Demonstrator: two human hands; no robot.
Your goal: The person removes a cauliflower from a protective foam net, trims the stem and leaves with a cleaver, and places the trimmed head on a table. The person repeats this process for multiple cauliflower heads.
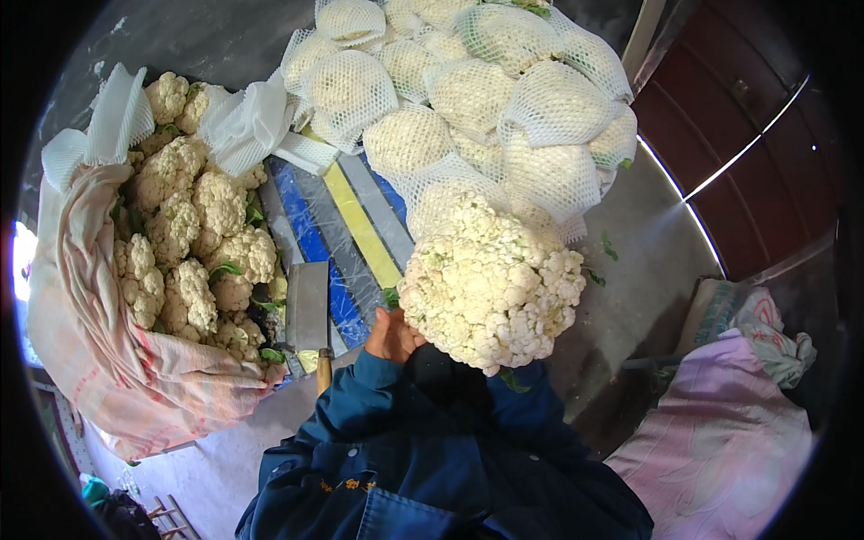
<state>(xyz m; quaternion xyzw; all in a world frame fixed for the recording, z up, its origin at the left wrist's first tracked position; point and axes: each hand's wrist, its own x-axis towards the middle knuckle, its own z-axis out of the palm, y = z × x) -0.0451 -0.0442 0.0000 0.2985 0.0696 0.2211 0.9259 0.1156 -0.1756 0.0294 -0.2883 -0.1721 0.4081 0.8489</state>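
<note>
A large bare cauliflower head (496, 290) is held up in front of my chest, its white curds facing me. My left hand (397, 335) is at its lower left edge, thumb raised and fingers reaching under it. My right hand is out of view behind the head; only its dark blue sleeve (530, 398) shows. A cleaver (308, 304) with a wooden handle lies left of my left hand on the striped tabletop (358, 216). Beyond the held head, several cauliflowers in white foam net sleeves (472, 94) are piled up.
Unwrapped cauliflowers (196, 229) are heaped at the left, bordered by a pale cloth (88, 283). Loose foam net sleeves (246, 121) lie by the heap. A pink cloth (715, 432) and a printed sack (719, 314) are at the right. Dark red door panels (729, 115) stand behind.
</note>
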